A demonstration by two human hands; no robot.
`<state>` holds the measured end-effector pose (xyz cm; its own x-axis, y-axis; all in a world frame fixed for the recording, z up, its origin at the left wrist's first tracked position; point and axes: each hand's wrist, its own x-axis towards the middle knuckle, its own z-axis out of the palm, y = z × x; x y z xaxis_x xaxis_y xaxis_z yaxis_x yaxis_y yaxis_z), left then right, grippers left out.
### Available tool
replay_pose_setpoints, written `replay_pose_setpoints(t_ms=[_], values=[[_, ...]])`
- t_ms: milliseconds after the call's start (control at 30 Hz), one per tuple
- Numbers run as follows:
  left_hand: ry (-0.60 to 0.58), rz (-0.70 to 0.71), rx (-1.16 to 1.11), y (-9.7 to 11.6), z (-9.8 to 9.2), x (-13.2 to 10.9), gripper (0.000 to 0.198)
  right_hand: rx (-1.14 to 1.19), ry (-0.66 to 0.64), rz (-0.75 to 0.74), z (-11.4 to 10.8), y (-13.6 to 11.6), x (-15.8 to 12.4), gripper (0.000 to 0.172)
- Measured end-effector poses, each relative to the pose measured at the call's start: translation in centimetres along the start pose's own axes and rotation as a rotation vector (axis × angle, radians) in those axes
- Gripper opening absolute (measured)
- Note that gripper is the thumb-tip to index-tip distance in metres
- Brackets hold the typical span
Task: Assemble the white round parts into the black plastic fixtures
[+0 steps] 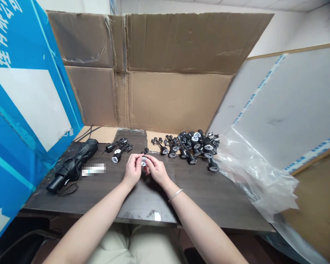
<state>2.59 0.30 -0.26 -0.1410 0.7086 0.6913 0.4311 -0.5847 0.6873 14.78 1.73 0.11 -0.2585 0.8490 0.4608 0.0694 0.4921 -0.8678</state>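
Observation:
My left hand (pixel 132 169) and my right hand (pixel 156 170) meet above the dark tabletop (pixel 151 205), fingertips together on a small black part with a white round end (pixel 143 161). Both hands grip it and partly hide it. To the right lies a heap of similar black plastic parts with white-capped ends (pixel 192 149). A smaller group of them (pixel 118 149) sits nearer my left hand, and a folded black umbrella (pixel 71 165) lies further left. A thin silver bangle (pixel 175 195) circles my right wrist.
Flattened cardboard (pixel 176 73) stands along the table's back edge. A blue printed board (pixel 24 91) rises on the left, and a crumpled clear plastic bag (pixel 255 176) hangs over the right edge. A blurred white label (pixel 93 169) lies beside the umbrella.

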Motion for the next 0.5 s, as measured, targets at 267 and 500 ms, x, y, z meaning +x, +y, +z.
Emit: replay_pose_setpoints(t_ms=[267, 500], values=[[0.053, 0.101, 0.102, -0.04, 0.3, -0.16, 0.012, -0.127, 0.042, -0.092, 0.3, -0.69, -0.33, 0.03], [0.044, 0.073, 0.098, -0.36, 0.17, -0.11, 0.011, -0.157, 0.031, -0.107, 0.39, -0.38, -0.37, 0.028]])
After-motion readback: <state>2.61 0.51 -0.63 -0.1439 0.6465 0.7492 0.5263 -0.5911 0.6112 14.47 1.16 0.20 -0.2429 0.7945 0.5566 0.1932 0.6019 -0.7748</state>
